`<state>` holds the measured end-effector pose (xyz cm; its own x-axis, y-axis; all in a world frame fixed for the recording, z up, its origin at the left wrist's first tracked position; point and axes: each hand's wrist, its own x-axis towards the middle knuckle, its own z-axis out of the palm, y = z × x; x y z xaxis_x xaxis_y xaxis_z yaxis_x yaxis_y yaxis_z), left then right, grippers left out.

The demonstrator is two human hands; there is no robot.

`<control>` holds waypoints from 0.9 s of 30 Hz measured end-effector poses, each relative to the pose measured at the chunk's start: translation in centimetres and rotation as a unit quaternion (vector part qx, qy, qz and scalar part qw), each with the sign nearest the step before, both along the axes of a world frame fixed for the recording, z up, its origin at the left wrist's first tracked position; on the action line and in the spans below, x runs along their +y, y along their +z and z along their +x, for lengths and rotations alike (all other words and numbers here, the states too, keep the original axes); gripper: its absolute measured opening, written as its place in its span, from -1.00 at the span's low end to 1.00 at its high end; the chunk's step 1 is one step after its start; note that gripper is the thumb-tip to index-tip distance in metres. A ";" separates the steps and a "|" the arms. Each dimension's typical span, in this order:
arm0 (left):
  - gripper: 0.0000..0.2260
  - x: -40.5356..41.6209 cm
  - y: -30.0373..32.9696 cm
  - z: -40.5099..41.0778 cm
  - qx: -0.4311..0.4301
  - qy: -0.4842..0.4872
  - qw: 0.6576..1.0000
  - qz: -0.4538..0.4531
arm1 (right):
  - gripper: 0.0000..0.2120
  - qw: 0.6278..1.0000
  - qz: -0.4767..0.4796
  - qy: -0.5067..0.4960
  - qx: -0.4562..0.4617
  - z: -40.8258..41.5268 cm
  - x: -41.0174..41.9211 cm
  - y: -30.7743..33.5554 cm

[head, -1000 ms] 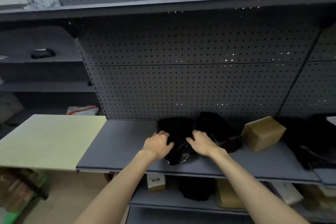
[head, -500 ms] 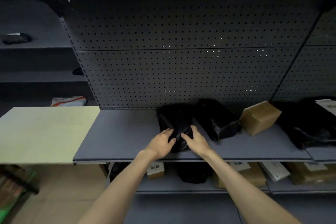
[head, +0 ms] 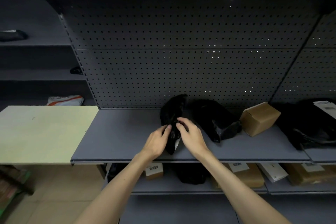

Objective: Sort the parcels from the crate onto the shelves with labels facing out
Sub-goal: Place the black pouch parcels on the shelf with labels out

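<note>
The person is standing a black plastic mailer bag (head: 171, 123) on the grey shelf (head: 123, 132), just in front of the pegboard back panel (head: 181, 60). The left hand (head: 157, 141) is pinching the bag's left edge with thumb and curled fingers, while the right hand (head: 190, 135) is gripping its front fold from the right, fingers curled over the crumpled film. The bag is sagging and creasing between the hands, so it is probably soft, light and limp, with glossy film that may slide under the fingers. A sliver of white (head: 176, 144) is showing at its lower front edge, possibly the label, though too little is showing to tell. Taking hold low on both side edges, where the contents give some body, looks safer than pinching loose film at the top. A second black bag (head: 214, 121) is lying just beside it on the right, and a small cardboard box (head: 259, 118) is sitting further right.
</note>
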<state>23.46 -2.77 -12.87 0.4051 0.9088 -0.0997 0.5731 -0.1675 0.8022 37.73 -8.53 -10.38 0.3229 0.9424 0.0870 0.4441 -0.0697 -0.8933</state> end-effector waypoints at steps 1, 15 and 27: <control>-0.51 0.4 0.1 -0.5 0.000 0.007 1.000 -0.007 | -0.66 1.000 0.003 0.010 -0.005 -0.6 0.3 0.2; -0.46 2.8 -0.7 -4.9 0.045 -0.030 0.985 0.165 | -0.75 0.999 -0.005 0.030 0.041 -2.6 2.5 -0.7; -0.48 2.1 0.0 -6.6 0.025 0.090 0.995 0.039 | -0.75 0.979 -0.166 -0.010 0.118 -2.1 3.4 -4.3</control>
